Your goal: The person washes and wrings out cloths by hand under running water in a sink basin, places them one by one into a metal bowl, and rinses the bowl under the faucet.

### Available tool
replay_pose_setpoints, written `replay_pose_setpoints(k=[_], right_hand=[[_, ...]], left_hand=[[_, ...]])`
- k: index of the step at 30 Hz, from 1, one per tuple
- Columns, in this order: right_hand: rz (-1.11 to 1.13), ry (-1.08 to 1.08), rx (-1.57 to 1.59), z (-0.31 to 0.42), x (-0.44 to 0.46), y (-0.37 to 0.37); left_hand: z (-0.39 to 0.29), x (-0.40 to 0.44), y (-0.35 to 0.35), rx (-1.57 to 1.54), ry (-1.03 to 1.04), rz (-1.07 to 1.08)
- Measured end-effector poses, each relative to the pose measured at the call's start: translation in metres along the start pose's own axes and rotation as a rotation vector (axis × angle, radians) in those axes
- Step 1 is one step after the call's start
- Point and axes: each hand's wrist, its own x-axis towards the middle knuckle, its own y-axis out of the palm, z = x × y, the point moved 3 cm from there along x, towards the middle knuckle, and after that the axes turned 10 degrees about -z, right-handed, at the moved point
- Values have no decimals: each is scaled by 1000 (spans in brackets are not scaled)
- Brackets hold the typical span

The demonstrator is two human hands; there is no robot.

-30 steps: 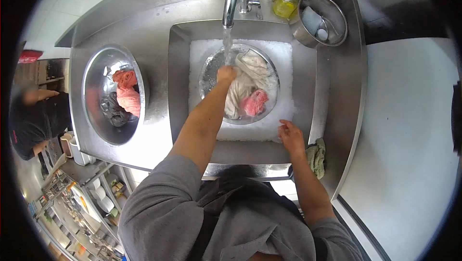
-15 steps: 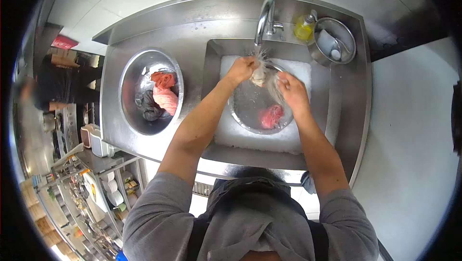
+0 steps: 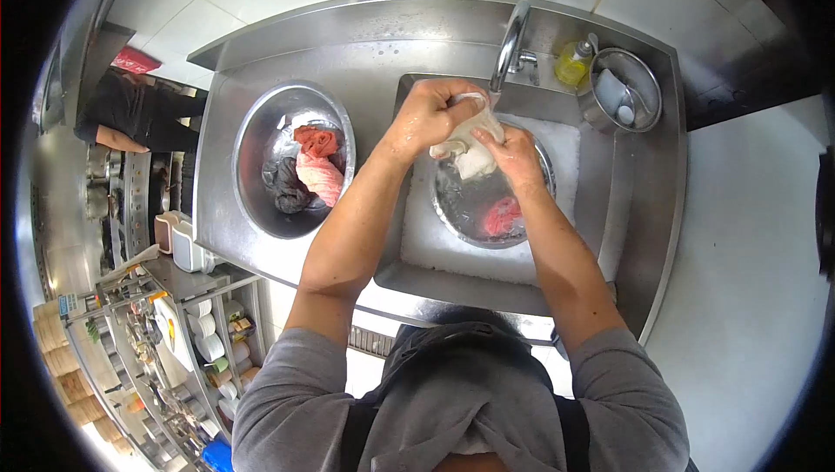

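Note:
A wet off-white cloth [image 3: 475, 159] hangs bunched between my hands, under the faucet [image 3: 511, 41]. My left hand [image 3: 435, 117] grips its upper left part, fingers closed. On the lower right side, my right hand [image 3: 513, 153] pinches the same cloth. Below them a round metal basin [image 3: 442, 211] with water stands in the sink [image 3: 417, 274]. A pinkish-red cloth [image 3: 502, 216] lies in that water. Left of the sink, a large steel bowl [image 3: 248, 189] holds a rust-red cloth [image 3: 316, 140], a pink cloth [image 3: 319, 178] and a dark grey cloth [image 3: 287, 185], all crumpled.
A yellow soap bottle [image 3: 572, 63] and a steel pot [image 3: 648, 115] with utensils inside stand at the sink's back right corner. Another person [image 3: 143, 115] in dark clothes is at the far left. Shelves with dishes [image 3: 204, 333] are at the lower left.
My hands have come closer together around the off-white cloth. Earlier it was under splashing water with the hands farther apart. The whole view has shifted slightly.

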Motion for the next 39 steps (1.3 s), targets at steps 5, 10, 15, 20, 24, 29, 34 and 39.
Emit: replay_pose_setpoints(k=[5,10,15,20,24,29,34,39], right_hand=[[6,-213,-422,-73,-14,-23],[-64,-5,-395,-75,-6,-78],[-297,-19,235,-18,7,-123],[-415,-101,332,51,-19,-132],[-531,-121,508,43,-23,-120],[-103,-49,-21,-37,-11,-49],[-317,-381,-159,-11,1,2],[-84,76,144,-36,25,30]], left_hand=[[-8,2,-13,-131,78,-62],[61,31,-7,232,91,227],[188,28,29,639,159,392],[204,30,34,383,-164,5],[162,46,43,230,-302,73],[90,46,52,574,-94,70],[37,15,35,462,-48,-19],[-37,-36,-24,-612,-159,-197]])
